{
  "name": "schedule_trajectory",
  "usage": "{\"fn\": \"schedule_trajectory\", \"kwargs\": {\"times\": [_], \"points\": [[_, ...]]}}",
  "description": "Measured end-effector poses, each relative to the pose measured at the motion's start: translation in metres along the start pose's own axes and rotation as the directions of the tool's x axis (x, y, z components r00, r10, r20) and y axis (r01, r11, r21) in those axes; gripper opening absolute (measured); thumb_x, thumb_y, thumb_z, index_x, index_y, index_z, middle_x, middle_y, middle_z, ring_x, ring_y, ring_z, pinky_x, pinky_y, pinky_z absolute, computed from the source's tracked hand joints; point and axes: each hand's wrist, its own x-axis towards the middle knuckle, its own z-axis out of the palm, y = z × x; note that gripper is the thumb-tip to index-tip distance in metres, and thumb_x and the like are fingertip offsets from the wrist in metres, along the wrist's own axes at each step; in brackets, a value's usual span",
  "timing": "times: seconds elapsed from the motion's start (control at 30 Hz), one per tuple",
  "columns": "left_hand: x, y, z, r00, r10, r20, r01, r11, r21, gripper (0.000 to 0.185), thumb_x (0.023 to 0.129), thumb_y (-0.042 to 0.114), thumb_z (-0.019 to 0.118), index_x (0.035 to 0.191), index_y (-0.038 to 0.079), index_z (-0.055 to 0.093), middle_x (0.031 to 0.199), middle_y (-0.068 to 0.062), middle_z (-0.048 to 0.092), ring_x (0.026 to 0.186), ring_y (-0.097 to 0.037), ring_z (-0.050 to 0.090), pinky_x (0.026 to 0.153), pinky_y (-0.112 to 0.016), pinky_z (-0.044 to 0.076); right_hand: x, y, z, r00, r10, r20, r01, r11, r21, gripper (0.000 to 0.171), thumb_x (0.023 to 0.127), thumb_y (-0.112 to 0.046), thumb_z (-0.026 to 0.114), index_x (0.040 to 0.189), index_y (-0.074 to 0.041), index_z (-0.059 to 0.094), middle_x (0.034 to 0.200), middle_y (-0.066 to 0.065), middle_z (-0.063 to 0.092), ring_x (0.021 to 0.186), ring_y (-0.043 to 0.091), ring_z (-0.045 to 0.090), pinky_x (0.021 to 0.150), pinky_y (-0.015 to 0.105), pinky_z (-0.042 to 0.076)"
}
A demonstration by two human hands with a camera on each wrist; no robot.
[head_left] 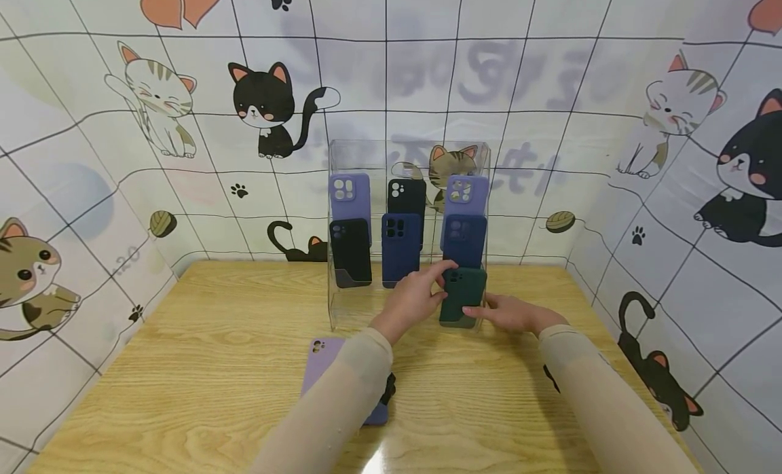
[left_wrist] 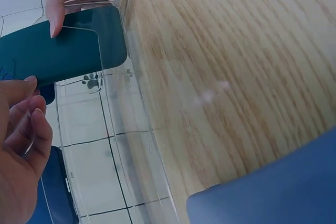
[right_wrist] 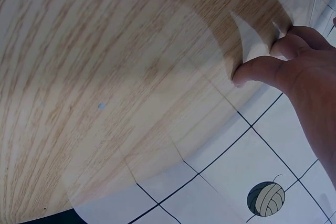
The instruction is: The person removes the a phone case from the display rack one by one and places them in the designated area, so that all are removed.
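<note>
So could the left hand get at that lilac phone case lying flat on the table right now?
Probably not at once: the left hand is busy at the dark green case by the clear rack, and the lilac case lies partly under its forearm. It would have to pull back first.

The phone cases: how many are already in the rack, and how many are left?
Six cases stand in the clear rack. A seventh, the green case, is at the rack's lower right slot, with the left hand and right hand both on it. The lilac case and another one under the left sleeve lie on the table.

right hand (right_wrist: 302, 77) (fingers curled), wooden table (right_wrist: 94, 66)
</note>
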Motion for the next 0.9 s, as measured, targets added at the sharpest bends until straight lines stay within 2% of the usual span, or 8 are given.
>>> {"fn": "schedule_trajectory", "kwargs": {"times": [0.23,0.4,0.6,0.9], "points": [[-0.002,-0.001,0.003,0.999,0.035,-0.005,-0.034,0.998,0.062,0.063,0.105,0.02,0.07,0.159,0.039,0.042,0.112,0.003,0.08,0.047,-0.007,0.053,0.05,-0.022,0.041,-0.001,-0.002,-0.001,1.0,-0.014,-0.005,0.014,1.0,0.003,0.112,0.096,-0.084,0.047,0.171,-0.005,0.018,0.171,0.031,0.029,0.156,0.055,0.033,0.118,0.072,0.035],[-0.004,-0.003,0.005,0.999,0.044,-0.006,-0.043,0.996,0.079,0.065,0.105,0.024,0.071,0.16,0.039,0.039,0.11,0.003,0.082,0.05,-0.005,0.055,0.052,-0.021,0.043,0.0,-0.001,0.0,1.0,-0.013,-0.006,0.013,1.0,0.005,0.112,0.096,-0.085,0.047,0.171,-0.007,0.019,0.171,0.03,0.03,0.156,0.054,0.034,0.119,0.072,0.034],[-0.005,-0.005,0.009,0.999,0.035,-0.022,-0.034,0.998,0.047,0.065,0.105,0.022,0.071,0.159,0.038,0.039,0.11,0.0,0.082,0.055,-0.004,0.058,0.057,-0.02,0.046,0.0,-0.001,0.0,1.0,-0.019,-0.006,0.019,1.0,0.006,0.111,0.097,-0.084,0.046,0.171,-0.005,0.019,0.171,0.03,0.03,0.156,0.054,0.033,0.119,0.071,0.035],[-0.004,-0.005,0.013,0.999,-0.01,-0.045,0.01,1.0,-0.008,0.066,0.104,0.019,0.072,0.158,0.039,0.041,0.111,-0.001,0.082,0.058,-0.004,0.059,0.059,-0.021,0.047,0.0,-0.001,0.001,1.0,-0.009,-0.006,0.009,1.0,0.012,0.113,0.096,-0.084,0.047,0.171,-0.005,0.018,0.172,0.03,0.028,0.156,0.054,0.032,0.119,0.072,0.035]]}}
